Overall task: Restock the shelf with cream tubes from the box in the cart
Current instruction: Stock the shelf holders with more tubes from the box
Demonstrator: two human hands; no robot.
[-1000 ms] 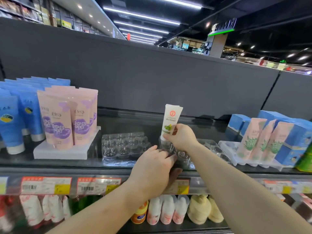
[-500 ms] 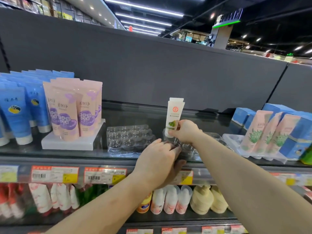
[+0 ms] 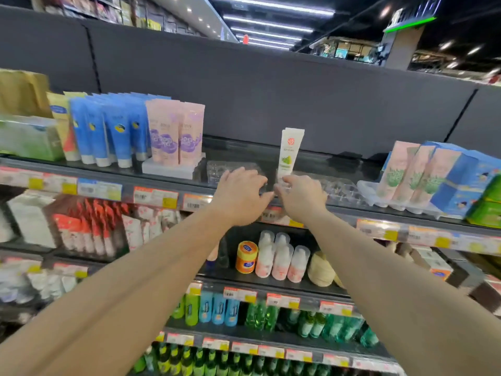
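A white cream tube (image 3: 289, 150) with a green print stands upright in a clear plastic tray (image 3: 339, 187) on the top shelf. My right hand (image 3: 302, 196) sits just below and in front of the tube's base, fingers loosely bent, no longer around the tube. My left hand (image 3: 241, 195) lies on the neighbouring clear tray (image 3: 217, 169), fingers curled over its front edge. The box and the cart are out of view.
Blue tubes (image 3: 113, 131) and pink tubes (image 3: 176, 134) stand left of the trays. Pink aloe tubes (image 3: 406, 169) and blue boxes (image 3: 461, 180) stand to the right. A dark back panel (image 3: 271, 90) closes the shelf behind. Lower shelves hold bottles (image 3: 273, 256) and price labels (image 3: 154, 198).
My right hand has let go of the white tube and dropped to its base; the tube stands alone. The view has pulled back, and lower shelves show.
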